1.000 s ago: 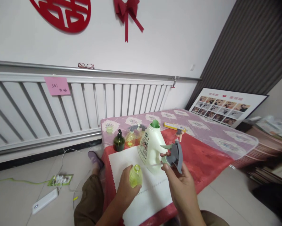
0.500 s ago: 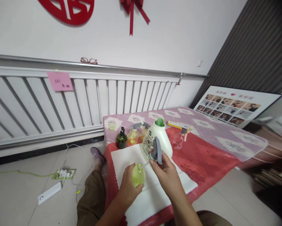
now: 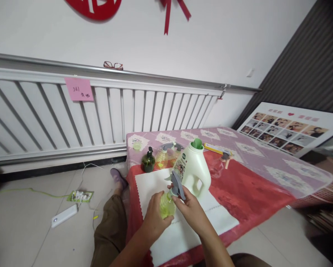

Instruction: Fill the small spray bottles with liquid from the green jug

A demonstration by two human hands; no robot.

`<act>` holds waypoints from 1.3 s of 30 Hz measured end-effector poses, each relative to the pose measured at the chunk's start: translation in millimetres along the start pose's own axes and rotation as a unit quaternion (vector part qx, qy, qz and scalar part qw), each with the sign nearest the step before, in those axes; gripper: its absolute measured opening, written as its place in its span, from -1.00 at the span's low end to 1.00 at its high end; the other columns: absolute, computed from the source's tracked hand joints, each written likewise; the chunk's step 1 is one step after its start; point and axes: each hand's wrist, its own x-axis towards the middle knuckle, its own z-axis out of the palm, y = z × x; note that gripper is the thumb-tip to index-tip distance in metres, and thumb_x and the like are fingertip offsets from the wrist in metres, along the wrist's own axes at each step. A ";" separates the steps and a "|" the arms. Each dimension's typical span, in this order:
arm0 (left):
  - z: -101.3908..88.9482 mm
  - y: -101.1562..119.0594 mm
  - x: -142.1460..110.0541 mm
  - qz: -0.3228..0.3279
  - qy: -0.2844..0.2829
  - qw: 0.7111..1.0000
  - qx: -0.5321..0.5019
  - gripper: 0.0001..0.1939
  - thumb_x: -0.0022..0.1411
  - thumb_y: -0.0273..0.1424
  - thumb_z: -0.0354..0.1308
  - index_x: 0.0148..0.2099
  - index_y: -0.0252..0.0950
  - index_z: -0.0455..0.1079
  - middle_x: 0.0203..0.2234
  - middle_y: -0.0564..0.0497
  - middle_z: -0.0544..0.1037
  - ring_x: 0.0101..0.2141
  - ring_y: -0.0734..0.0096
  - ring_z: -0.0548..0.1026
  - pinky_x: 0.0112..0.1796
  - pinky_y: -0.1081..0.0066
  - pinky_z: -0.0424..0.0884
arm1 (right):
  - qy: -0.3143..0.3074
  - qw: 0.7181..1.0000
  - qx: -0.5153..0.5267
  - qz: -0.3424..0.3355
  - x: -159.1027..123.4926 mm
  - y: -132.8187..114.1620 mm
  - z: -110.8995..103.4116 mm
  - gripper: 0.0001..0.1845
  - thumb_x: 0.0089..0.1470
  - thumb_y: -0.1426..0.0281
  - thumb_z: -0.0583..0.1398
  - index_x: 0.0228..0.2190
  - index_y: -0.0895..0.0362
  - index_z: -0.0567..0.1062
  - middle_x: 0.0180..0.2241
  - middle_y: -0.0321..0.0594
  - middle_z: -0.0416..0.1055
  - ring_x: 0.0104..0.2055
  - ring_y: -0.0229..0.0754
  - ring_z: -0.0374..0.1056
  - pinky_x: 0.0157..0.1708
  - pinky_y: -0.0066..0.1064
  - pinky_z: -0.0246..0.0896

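My left hand (image 3: 156,212) is wrapped round a small clear bottle (image 3: 167,206) of yellow-green liquid, held over the white cloth (image 3: 180,237). Fingers of my right hand (image 3: 191,207) grip a grey trigger spray head (image 3: 178,185), which sits at the mouth of the bottle. Whether its collar is threaded on, I cannot tell. Just behind my hands stands a large pale green jug (image 3: 201,167) with a green cap (image 3: 196,143) in its opening.
Left of the jug are a dark green pump bottle (image 3: 148,161) and clear spray bottles (image 3: 162,158). Another clear bottle (image 3: 218,168) lies on the red cloth (image 3: 238,189) at right, near a yellow-and-white box (image 3: 215,148). A power strip (image 3: 81,196) lies on the floor.
The spray head has come down and left onto the bottle, its tube no longer outside the neck. The view has shifted slightly left.
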 end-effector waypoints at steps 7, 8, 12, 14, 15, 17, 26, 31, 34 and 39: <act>-0.8 5.1 1.4 0.004 -0.007 1.000 0.013 -0.20 -0.14 -0.54 0.27 0.21 -0.23 0.24 0.09 -0.18 0.41 0.14 -0.03 0.34 0.18 0.08 0.22 | -0.045 0.999 -0.016 -0.004 2.4 8.9 -2.0 -0.61 0.10 0.19 0.25 -0.05 0.07 0.53 -0.02 -0.11 0.56 0.05 0.02 0.44 0.12 -0.10 0.27; -1.2 6.2 1.7 0.005 -0.010 1.000 0.014 -0.20 -0.14 -0.54 0.27 0.22 -0.24 0.24 0.09 -0.18 0.41 0.13 -0.03 0.34 0.18 0.09 0.22 | -0.051 0.999 -0.018 -0.004 2.6 9.4 -2.1 -0.62 0.11 0.20 0.25 -0.05 0.07 0.52 -0.03 -0.11 0.56 0.05 0.02 0.44 0.12 -0.11 0.27; -2.1 7.2 2.4 0.008 -0.012 1.000 0.013 -0.19 -0.16 -0.57 0.27 0.21 -0.25 0.24 0.09 -0.18 0.40 0.13 -0.02 0.34 0.17 0.09 0.22 | -0.073 0.997 -0.033 -0.001 3.3 11.6 -3.1 -0.62 0.13 0.22 0.23 -0.04 0.07 0.50 -0.01 -0.12 0.54 0.06 0.01 0.43 0.11 -0.13 0.28; -1.7 5.4 2.5 0.011 -0.016 1.000 0.019 -0.18 -0.17 -0.59 0.27 0.21 -0.25 0.22 0.09 -0.17 0.39 0.12 -0.01 0.33 0.16 0.07 0.21 | -0.082 0.996 -0.042 0.000 4.0 13.7 -4.0 -0.61 0.12 0.22 0.23 -0.03 0.07 0.49 -0.01 -0.11 0.54 0.05 0.01 0.43 0.10 -0.15 0.28; -1.4 4.3 2.5 0.013 -0.018 1.000 0.021 -0.17 -0.17 -0.59 0.28 0.22 -0.24 0.21 0.09 -0.17 0.39 0.13 -0.01 0.33 0.16 0.06 0.21 | -0.085 0.995 -0.046 0.000 4.4 15.0 -4.5 -0.61 0.12 0.23 0.23 -0.02 0.08 0.49 -0.01 -0.11 0.53 0.05 0.01 0.43 0.10 -0.15 0.28; -0.6 2.8 2.5 0.017 -0.019 0.999 0.023 -0.15 -0.16 -0.59 0.28 0.23 -0.23 0.19 0.10 -0.16 0.38 0.13 0.00 0.32 0.16 0.06 0.21 | -0.089 0.995 -0.052 -0.001 5.3 17.5 -5.4 -0.60 0.12 0.23 0.23 -0.02 0.08 0.48 -0.01 -0.10 0.53 0.04 0.01 0.43 0.10 -0.15 0.28; -2.7 9.0 1.9 0.013 -0.015 1.000 0.010 -0.17 -0.16 -0.59 0.28 0.23 -0.24 0.22 0.09 -0.18 0.40 0.14 -0.03 0.33 0.16 0.06 0.21 | -0.110 0.992 -0.058 -0.013 7.8 15.5 -8.3 -0.61 0.12 0.20 0.24 -0.04 0.07 0.50 -0.04 -0.11 0.55 0.02 0.03 0.44 0.08 -0.13 0.30; -1.7 6.5 1.5 0.017 -0.011 1.000 0.021 -0.19 -0.16 -0.56 0.28 0.21 -0.28 0.22 0.10 -0.20 0.40 0.13 -0.06 0.35 0.15 0.04 0.24 | -0.090 0.993 -0.075 -0.010 7.9 15.6 -7.0 -0.61 0.08 0.22 0.24 -0.06 0.08 0.50 -0.04 -0.09 0.55 0.00 0.03 0.45 0.05 -0.12 0.30; -0.7 4.5 1.3 0.014 -0.008 1.000 0.020 -0.20 -0.16 -0.55 0.28 0.20 -0.30 0.23 0.09 -0.22 0.40 0.12 -0.08 0.35 0.15 0.03 0.24 | -0.063 0.994 -0.085 0.001 5.8 19.2 -2.2 -0.65 0.04 0.24 0.24 -0.12 0.07 0.50 -0.10 -0.12 0.56 -0.05 0.01 0.46 0.01 -0.13 0.31; 0.6 1.9 0.6 0.016 -0.002 1.000 0.017 -0.20 -0.16 -0.57 0.26 0.20 -0.26 0.24 0.08 -0.19 0.42 0.12 -0.06 0.36 0.16 0.04 0.25 | -0.005 0.997 -0.069 0.027 1.2 23.6 12.1 -0.70 -0.05 0.25 0.24 -0.23 0.08 0.46 -0.20 -0.16 0.55 -0.13 0.00 0.46 -0.07 -0.15 0.32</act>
